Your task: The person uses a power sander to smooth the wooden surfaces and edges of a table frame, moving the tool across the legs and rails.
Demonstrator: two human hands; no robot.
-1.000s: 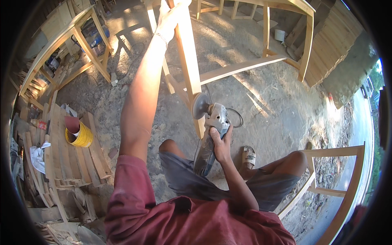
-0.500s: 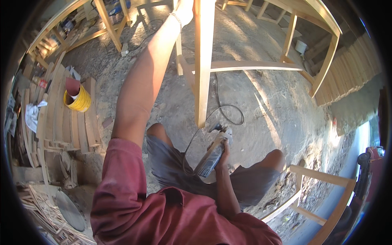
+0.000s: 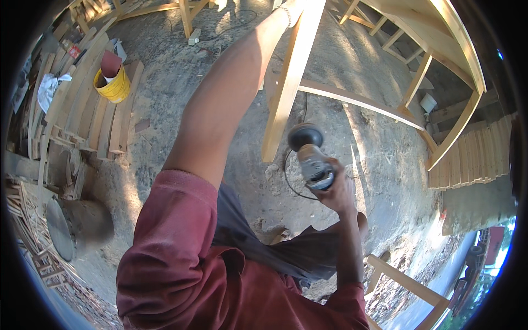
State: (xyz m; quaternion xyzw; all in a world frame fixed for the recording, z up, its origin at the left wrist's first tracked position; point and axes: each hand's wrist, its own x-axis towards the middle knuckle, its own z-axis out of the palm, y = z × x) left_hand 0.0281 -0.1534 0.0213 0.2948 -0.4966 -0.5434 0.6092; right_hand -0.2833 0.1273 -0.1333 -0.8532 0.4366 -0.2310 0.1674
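A pale wooden furniture frame [image 3: 352,98] stands tilted before me, with one squared leg [image 3: 286,99] pointing down towards me. At the upper edge of the picture my left hand [image 3: 295,7] grips this frame beside the leg; its fingers are mostly cut off or hidden. My right hand [image 3: 339,191] is wrapped around the body of an angle grinder [image 3: 314,165]. A dark round disc [image 3: 305,136] is on the tool's far end, just right of the leg's lower end and apart from it. The grinder's cord [image 3: 290,179] loops on the floor.
On the left, a yellow bucket [image 3: 114,91] with reddish sandpaper rests on stacked boards [image 3: 104,129]. A metal drum [image 3: 88,225] stands nearer. At the right are a stack of wood slats [image 3: 473,157], a white bucket [image 3: 428,103] and another wooden frame [image 3: 407,280].
My right hand has lifted the grinder up and right from between my knees, and its disc now faces up by the leg. The view has shifted; my left hand stays on the frame.
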